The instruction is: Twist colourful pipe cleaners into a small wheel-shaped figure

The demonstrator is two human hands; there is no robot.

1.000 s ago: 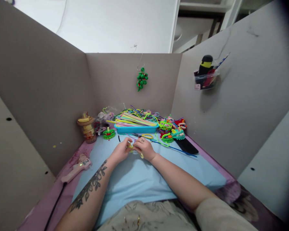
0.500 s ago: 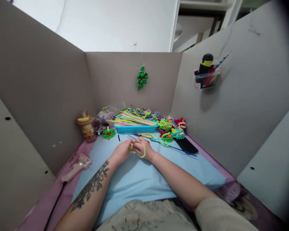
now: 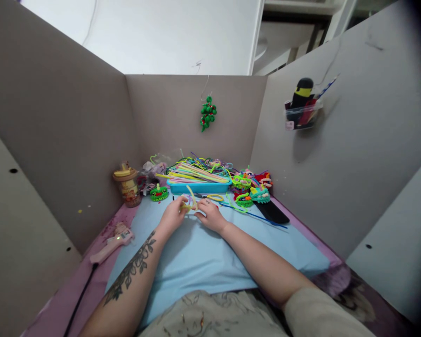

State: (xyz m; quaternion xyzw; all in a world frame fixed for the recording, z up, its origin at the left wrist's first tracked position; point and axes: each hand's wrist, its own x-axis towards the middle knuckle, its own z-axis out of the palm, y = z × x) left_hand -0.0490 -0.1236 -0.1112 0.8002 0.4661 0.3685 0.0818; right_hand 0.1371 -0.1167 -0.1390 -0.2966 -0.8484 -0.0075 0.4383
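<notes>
A pale yellow pipe cleaner [image 3: 192, 194] is bent between my two hands, one end sticking up and away from me. My left hand [image 3: 173, 215] grips it with thumb and fingers pressed together. From the other side, my right hand [image 3: 211, 216] has its fingertips closed at the strand; the exact contact is small and partly hidden. Just beyond the hands lie yellow-handled scissors [image 3: 215, 198] and a blue pipe cleaner [image 3: 252, 214].
A blue tray [image 3: 199, 188] full of pastel pipe cleaners stands behind. Finished fuzzy pieces [image 3: 259, 194] sit beside a black phone-like slab [image 3: 272, 212]; a green one [image 3: 159, 193] is left. A cup [image 3: 129, 187] and a pink glue gun [image 3: 114, 245] stand left. Grey panels enclose the table.
My hands have moved slightly apart. The yellow loop that hung over my right hand has swung up, and its end points away from me between the hands.
</notes>
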